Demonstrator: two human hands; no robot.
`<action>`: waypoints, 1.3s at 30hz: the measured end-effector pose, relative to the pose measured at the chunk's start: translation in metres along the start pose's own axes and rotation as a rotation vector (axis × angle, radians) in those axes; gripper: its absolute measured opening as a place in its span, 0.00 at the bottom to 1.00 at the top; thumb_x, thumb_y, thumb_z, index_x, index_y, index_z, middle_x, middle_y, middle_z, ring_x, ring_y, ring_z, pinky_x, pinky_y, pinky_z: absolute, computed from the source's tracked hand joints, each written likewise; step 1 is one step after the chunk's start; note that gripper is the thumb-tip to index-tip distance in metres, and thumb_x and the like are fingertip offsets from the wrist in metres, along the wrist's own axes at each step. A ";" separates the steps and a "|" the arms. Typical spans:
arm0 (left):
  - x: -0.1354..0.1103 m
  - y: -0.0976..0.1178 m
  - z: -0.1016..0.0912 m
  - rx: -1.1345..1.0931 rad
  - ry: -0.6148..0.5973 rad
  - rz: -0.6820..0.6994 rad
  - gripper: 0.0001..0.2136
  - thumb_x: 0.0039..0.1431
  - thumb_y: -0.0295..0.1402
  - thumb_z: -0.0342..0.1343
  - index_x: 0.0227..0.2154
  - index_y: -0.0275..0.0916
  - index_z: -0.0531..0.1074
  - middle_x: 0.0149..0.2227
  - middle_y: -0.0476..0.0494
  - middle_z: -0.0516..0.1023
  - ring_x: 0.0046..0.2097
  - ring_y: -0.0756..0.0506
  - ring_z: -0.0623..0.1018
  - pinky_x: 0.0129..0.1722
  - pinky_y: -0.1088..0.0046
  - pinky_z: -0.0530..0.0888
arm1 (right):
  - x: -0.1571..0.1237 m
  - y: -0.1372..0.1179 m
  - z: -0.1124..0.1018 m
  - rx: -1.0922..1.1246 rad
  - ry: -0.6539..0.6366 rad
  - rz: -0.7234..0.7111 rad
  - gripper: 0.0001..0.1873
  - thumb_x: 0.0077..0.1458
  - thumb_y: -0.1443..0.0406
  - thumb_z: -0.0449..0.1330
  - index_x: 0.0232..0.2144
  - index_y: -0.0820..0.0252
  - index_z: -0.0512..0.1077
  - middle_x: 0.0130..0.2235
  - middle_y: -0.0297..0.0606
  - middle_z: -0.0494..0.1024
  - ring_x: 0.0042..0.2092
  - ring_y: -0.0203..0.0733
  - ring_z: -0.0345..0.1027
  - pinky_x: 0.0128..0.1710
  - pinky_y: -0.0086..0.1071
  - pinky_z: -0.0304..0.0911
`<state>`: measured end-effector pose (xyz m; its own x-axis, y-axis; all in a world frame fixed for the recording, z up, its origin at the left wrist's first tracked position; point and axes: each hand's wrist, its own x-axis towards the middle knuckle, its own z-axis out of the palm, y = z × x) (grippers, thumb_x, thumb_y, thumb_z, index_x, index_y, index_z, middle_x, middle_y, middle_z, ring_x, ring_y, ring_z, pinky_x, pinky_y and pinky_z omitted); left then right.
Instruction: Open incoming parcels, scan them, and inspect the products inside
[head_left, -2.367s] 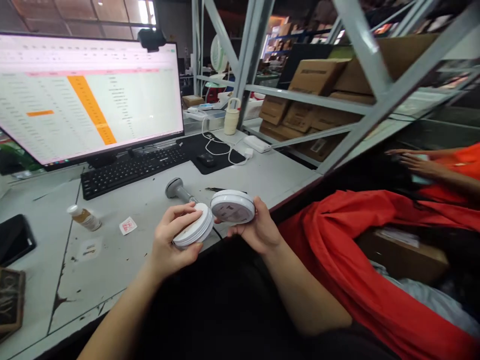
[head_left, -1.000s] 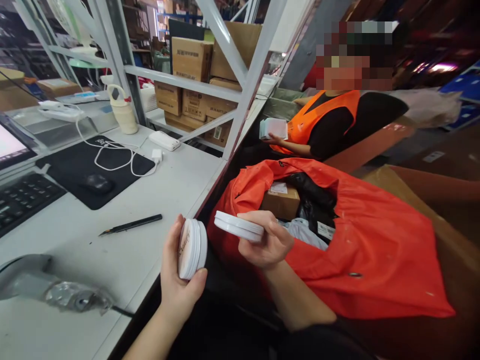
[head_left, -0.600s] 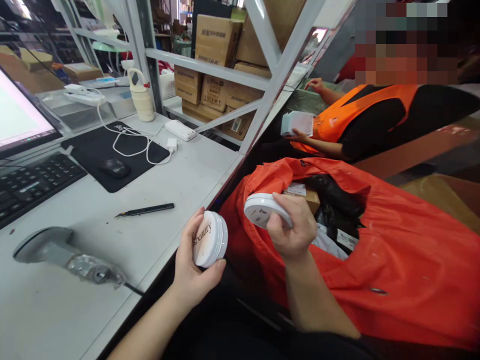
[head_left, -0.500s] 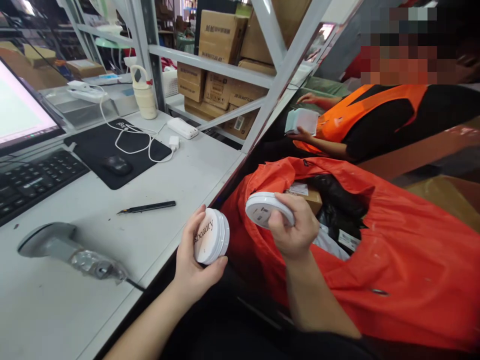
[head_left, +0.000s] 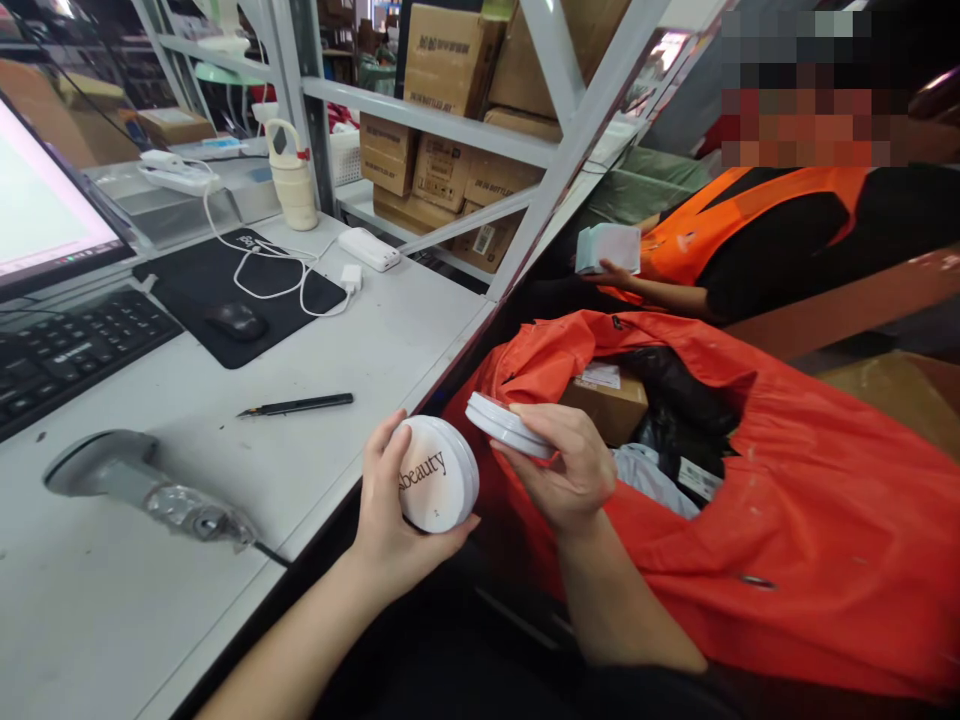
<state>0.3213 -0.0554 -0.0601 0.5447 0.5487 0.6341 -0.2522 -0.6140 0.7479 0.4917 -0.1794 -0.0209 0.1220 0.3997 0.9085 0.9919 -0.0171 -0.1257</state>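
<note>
My left hand (head_left: 390, 510) is wrapped round a round white jar (head_left: 442, 478) with "beauty" lettering on the face turned toward me. A second flat round white jar (head_left: 508, 425) is pinched between the thumb and fingers of my right hand (head_left: 566, 460), tilted so that mostly its edge shows. The two jars are close together but apart, in front of the desk's edge. Beneath and beyond my right hand gapes a red bag (head_left: 810, 520), with a cardboard box (head_left: 611, 400) and dark and pale packages inside.
On the white desk (head_left: 225, 640) lie a barcode scanner (head_left: 150, 490), a black craft knife (head_left: 300, 405), a mouse (head_left: 236, 320) and a keyboard (head_left: 82, 350). A shelf post (head_left: 547, 180) rises behind. A person in an orange vest (head_left: 720, 240) holds a pale box (head_left: 609, 248).
My right hand has moved left toward the left one and turned its jar edge-on. The jar in my left hand has turned to show more lettering.
</note>
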 end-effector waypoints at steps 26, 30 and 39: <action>-0.002 -0.005 -0.019 -0.330 -0.305 -0.370 0.34 0.53 0.44 0.68 0.63 0.49 0.67 0.68 0.36 0.62 0.69 0.30 0.61 0.66 0.45 0.62 | -0.022 0.006 0.020 0.064 0.006 0.117 0.37 0.50 0.70 0.72 0.61 0.54 0.66 0.45 0.43 0.81 0.44 0.49 0.77 0.40 0.46 0.76; 0.000 -0.007 -0.014 -0.484 -0.259 -0.460 0.33 0.55 0.48 0.65 0.63 0.46 0.66 0.68 0.35 0.63 0.68 0.29 0.63 0.67 0.46 0.61 | -0.020 0.009 0.022 0.036 0.013 0.102 0.41 0.52 0.71 0.70 0.66 0.54 0.61 0.44 0.45 0.80 0.43 0.48 0.76 0.38 0.44 0.76; 0.017 -0.020 0.016 -0.028 -0.227 0.331 0.46 0.46 0.33 0.70 0.68 0.46 0.55 0.63 0.33 0.63 0.65 0.32 0.65 0.63 0.48 0.66 | -0.004 0.023 0.000 0.002 -0.079 0.018 0.21 0.55 0.69 0.68 0.51 0.54 0.73 0.43 0.41 0.80 0.45 0.47 0.76 0.48 0.48 0.75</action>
<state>0.3486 -0.0429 -0.0677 0.5922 0.1824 0.7849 -0.4637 -0.7194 0.5171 0.5137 -0.1813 -0.0270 0.1371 0.4709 0.8715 0.9894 -0.0234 -0.1430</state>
